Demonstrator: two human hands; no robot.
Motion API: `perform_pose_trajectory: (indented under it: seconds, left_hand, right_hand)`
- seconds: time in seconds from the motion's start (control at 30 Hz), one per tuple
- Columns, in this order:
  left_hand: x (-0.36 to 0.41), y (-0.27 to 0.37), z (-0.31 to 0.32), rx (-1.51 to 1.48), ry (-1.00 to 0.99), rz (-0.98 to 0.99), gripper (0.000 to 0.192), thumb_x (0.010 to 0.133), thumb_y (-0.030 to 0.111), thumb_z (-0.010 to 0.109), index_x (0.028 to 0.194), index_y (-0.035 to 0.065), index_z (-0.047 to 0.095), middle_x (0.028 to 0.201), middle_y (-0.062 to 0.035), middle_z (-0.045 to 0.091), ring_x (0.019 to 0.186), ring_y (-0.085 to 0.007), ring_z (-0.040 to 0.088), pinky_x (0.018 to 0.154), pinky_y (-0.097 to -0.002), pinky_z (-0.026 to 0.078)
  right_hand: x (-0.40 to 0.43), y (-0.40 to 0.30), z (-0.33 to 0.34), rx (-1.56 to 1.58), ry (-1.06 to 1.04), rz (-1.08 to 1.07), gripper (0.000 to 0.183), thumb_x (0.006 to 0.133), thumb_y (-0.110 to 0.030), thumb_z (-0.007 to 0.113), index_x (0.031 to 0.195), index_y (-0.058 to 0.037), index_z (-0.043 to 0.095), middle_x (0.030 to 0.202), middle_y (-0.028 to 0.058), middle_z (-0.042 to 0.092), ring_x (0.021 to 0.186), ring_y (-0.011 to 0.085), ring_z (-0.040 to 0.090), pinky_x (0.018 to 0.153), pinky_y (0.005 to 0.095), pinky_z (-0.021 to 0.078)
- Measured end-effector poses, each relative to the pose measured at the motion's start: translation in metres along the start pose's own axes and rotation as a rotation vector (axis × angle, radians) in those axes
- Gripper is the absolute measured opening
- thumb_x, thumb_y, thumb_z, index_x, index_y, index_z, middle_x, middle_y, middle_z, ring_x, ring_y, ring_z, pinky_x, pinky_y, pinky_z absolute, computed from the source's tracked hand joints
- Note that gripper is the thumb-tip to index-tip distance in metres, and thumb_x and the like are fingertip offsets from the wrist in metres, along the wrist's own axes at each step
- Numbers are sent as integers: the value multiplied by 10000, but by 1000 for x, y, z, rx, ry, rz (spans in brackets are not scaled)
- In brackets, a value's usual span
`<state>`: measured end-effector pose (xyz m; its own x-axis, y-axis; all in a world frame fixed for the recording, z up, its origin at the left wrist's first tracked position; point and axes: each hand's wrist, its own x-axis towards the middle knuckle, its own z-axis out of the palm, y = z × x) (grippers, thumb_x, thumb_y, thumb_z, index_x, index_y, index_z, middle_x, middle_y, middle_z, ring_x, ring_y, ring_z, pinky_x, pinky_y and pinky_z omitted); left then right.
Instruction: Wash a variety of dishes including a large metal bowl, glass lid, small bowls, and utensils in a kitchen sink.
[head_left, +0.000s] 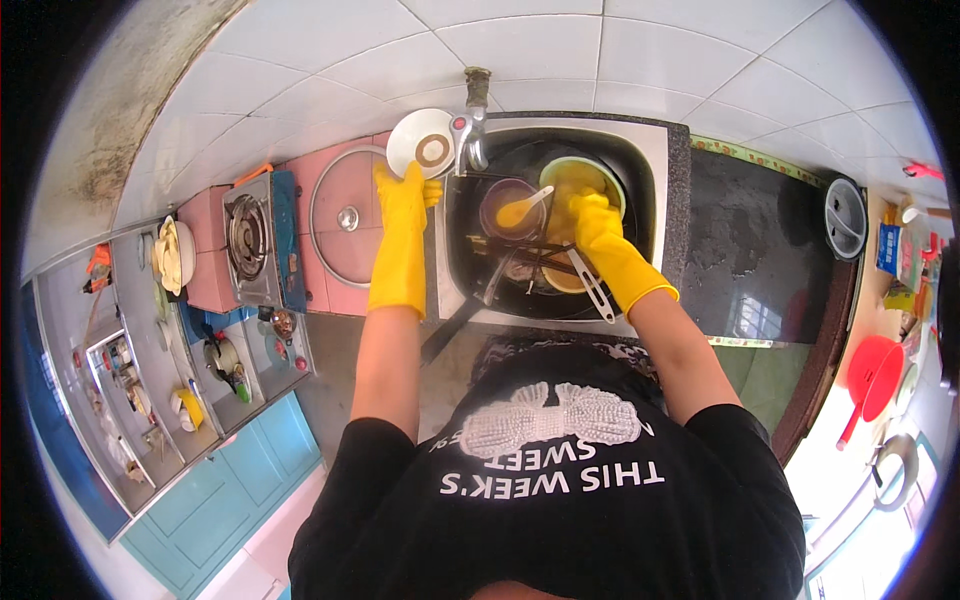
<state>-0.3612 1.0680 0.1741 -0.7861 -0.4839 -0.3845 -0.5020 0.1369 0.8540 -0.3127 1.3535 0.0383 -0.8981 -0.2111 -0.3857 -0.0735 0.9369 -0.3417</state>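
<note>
My left hand (406, 199), in a yellow rubber glove, is at the near rim of a white bowl (409, 135). The bowl's underside with its brown foot ring faces up, beside the faucet (474, 142). My right hand (598, 221), gloved alike, reaches into a pale green bowl (561, 166) of murky water; its fingertips are hidden. Both sit over a black wok (480, 277) in the steel sink (656, 150). A purple bowl (491, 214) holds a white soup spoon (538, 195). Dark chopsticks (510, 246) and a utensil with a slotted white handle (592, 289) lie nearer me.
The wok's black handle (450, 331) sticks out over the sink's front edge. Left of the sink, a glass lid (345, 255) lies on pink tiles, with a gas stove (250, 236) beyond. At right, a grey divided container (845, 217) stands on the dark counter (750, 247).
</note>
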Motion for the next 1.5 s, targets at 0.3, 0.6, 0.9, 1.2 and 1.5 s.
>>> perform_pose_trajectory:
  seconds: [0.3, 0.6, 0.9, 1.2, 1.5]
  left_hand:
    - [-45, -151, 41, 386, -53, 231, 641, 868, 220, 674, 1392, 39, 351, 951, -177, 644, 626, -192, 637, 508, -308, 546]
    - [-21, -76, 106, 601, -331, -130, 631, 794, 43, 644, 1357, 63, 360, 1066, -196, 612, 772, -275, 682, 518, -339, 567]
    - [-45, -70, 72, 152, -589, -374, 729, 714, 233, 772, 1285, 87, 343, 1052, -147, 595, 871, -229, 647, 723, -371, 516]
    - [-118, 4, 59, 827, -39, 694, 695, 622, 414, 830, 1178, 81, 581, 1147, -169, 598, 1070, -354, 566, 939, -434, 441]
    - [-142, -42, 59, 93, -169, 457, 476, 869, 318, 657, 1269, 75, 567, 1243, -169, 584, 1165, -344, 521, 1006, -407, 379]
  right_hand:
    - [2, 0, -17, 19, -63, 35, 218, 795, -91, 631, 1010, -121, 653, 1121, 138, 638, 998, 324, 638, 806, 384, 532]
    - [-25, -6, -60, 1188, 222, 338, 106, 759, -143, 677, 802, -46, 692, 805, 113, 673, 800, 253, 668, 697, 339, 505]
    - [-54, -33, -92, 912, 118, 298, 124, 757, -27, 624, 874, -6, 660, 821, 121, 709, 685, 192, 668, 598, 310, 510]
    - [-76, -27, -86, 1483, 233, 196, 219, 768, 12, 599, 987, 1, 617, 870, 101, 678, 729, 194, 656, 606, 324, 525]
    - [-85, -129, -132, 1832, -125, 721, 291, 922, -236, 597, 1157, -72, 544, 1002, 118, 616, 780, 268, 617, 641, 417, 526]
